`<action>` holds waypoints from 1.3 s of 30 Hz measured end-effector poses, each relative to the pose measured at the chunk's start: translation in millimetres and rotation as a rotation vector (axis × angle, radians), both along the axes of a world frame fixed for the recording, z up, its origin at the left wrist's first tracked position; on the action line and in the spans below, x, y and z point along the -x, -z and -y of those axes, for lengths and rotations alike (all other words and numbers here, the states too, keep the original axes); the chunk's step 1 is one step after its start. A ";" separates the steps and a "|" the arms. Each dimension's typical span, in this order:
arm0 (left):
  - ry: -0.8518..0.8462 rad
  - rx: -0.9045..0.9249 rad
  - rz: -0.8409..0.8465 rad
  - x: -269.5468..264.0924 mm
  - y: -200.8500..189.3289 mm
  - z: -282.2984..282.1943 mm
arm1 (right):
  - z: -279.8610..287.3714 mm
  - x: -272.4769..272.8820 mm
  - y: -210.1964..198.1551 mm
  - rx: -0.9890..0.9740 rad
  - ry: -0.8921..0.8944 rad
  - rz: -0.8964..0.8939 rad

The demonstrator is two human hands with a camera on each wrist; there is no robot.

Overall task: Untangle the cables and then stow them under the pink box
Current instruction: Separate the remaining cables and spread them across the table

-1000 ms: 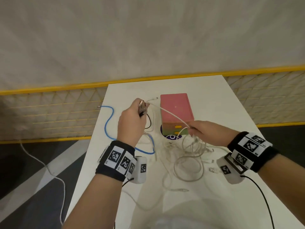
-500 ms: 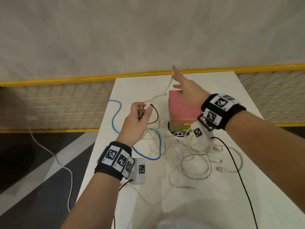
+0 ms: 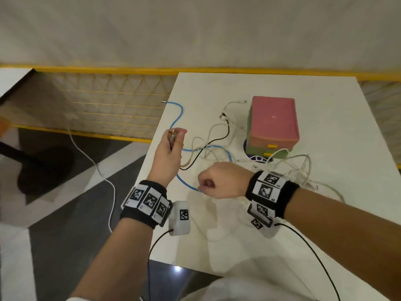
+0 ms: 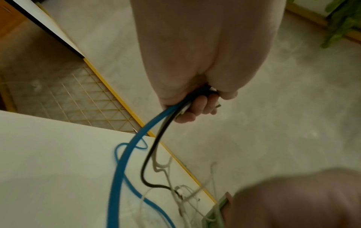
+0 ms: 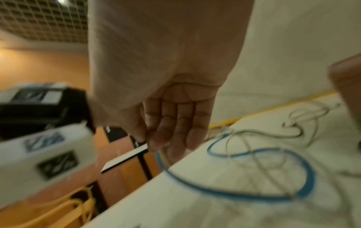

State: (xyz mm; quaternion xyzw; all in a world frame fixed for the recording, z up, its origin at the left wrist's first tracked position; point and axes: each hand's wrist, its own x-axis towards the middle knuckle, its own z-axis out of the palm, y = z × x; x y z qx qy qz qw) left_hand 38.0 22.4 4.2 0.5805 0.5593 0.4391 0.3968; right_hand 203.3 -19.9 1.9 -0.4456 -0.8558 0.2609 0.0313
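At the surface's (image 3: 260,235) near-left edge: left hand (image 3: 168,157) gripping gathered cable ends (image 4: 183,106); right hand (image 3: 219,181) pinching blue cable (image 3: 184,183). Best drawn out slowly, avoiding tightening white loops (image 3: 288,168).

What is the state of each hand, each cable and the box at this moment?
Left hand: raised, gripping several cable ends.
Right hand: curled, pinching the blue cable.
Blue cable: looping over the table, partly lifted.
Black cable: one end lifted.
White cables: tangled.
Pink box: closed, resting on the table.
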 end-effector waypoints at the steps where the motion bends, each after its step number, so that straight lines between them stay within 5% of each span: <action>1: -0.010 0.008 -0.008 5.7 0.9 3.1 | 3.5 11.4 12.6 0.036 -0.049 0.053; 8: 0.006 0.055 -0.042 32.8 10.2 23.5 | 1.2 73.9 80.3 0.149 -0.117 0.256; 18: -0.099 0.120 -0.058 33.2 11.0 29.4 | -0.7 78.6 89.1 0.184 -0.112 0.306; 23: -0.081 0.061 -0.021 40.4 4.7 23.2 | 1.7 14.5 54.5 0.478 0.085 -0.176; 30: 0.067 0.127 0.198 -22.4 -22.6 16.1 | 1.2 -21.0 -20.6 0.309 0.472 -0.778; 34: 0.173 0.113 0.214 -61.3 -40.2 18.2 | 8.1 -24.6 -38.3 0.216 0.535 -0.896; 39: 0.033 0.046 0.320 -67.8 -55.1 -0.5 | 23.1 -48.7 -34.0 0.199 0.489 -0.779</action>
